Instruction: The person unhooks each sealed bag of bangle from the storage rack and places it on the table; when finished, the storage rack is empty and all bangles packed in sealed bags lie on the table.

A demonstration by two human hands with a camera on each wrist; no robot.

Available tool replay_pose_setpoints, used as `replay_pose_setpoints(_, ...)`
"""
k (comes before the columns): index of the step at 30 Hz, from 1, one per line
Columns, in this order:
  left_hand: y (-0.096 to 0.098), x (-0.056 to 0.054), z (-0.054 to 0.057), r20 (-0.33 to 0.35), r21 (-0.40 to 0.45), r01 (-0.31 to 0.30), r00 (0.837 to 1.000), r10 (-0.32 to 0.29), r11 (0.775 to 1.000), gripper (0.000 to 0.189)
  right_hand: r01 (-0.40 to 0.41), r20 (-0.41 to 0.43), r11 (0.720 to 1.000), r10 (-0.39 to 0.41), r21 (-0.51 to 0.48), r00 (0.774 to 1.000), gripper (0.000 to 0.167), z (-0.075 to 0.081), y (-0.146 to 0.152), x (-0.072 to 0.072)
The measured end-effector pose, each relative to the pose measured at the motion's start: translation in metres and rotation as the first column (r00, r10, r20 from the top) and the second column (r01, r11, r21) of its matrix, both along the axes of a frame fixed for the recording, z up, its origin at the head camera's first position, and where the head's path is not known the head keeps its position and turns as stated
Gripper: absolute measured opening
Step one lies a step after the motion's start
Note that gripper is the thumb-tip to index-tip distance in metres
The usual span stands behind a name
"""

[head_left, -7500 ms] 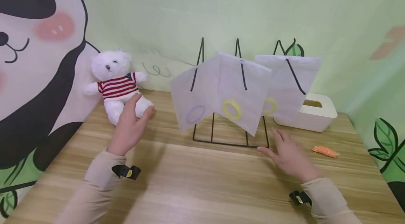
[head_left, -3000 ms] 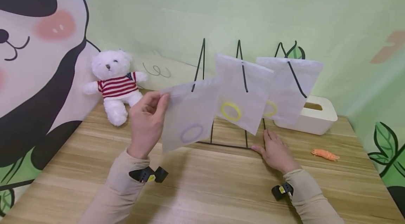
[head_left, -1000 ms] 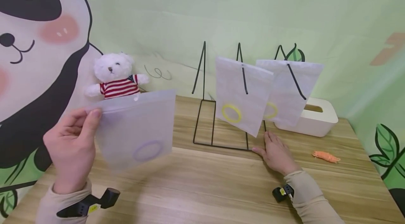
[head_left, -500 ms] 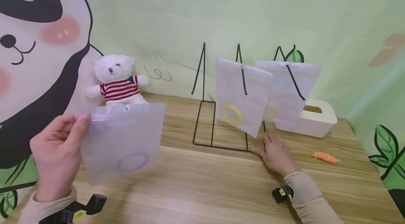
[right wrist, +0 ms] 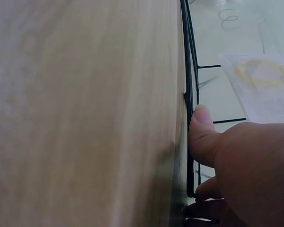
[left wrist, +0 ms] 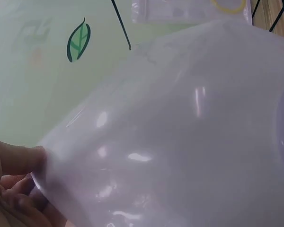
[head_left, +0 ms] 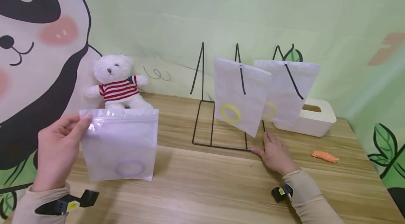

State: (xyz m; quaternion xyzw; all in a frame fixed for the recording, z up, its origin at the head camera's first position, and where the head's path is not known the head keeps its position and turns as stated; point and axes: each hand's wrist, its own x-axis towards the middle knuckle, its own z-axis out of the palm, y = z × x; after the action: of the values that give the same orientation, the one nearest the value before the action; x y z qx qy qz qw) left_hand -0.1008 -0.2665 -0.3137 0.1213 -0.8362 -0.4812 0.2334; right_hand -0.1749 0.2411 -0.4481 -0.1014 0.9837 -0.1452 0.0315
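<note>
In the head view my left hand [head_left: 58, 146] pinches the upper left corner of a frosted zip bag [head_left: 120, 146] between thumb and fingers. The bag hangs upright, a pale purple ring [head_left: 130, 168] showing through near its bottom. Its milky surface fills most of the left wrist view. My right hand [head_left: 278, 153] rests at the front right corner of the black wire rack [head_left: 221, 146], its thumb touching the front base bar. Two more bags hang on the rack's hooks: a middle bag [head_left: 242, 87] and a right bag [head_left: 288, 90], each with a yellow ring visible.
A white teddy bear [head_left: 118, 88] in a striped shirt sits at the back left, behind the held bag. A white tissue box [head_left: 316, 125] stands behind the rack's right side. An orange bundle of cord [head_left: 324, 156] lies right of my right hand.
My left hand took the purple-ring bag off the left hook and carried it left and toward me, lately turning it to face me. My right hand came to the rack's corner and stays there.
</note>
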Motion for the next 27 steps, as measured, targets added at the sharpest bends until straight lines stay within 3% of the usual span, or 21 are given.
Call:
replay_pose_setpoints(13,-0.011,-0.014,-0.011,0.086,-0.086,0.122,0.990,-0.114,0.989,0.038,0.004,0.006,1.000,-0.004,0.004,1.000,0.077,0.000,0.000,0.000)
replay_pose_setpoints(27,-0.009,-0.022,-0.026,0.091,-0.145,0.188,0.980,-0.177,0.971,0.034,0.004,-0.015,1.000,-0.003,0.013,1.000,0.076,-0.001,0.000,0.000)
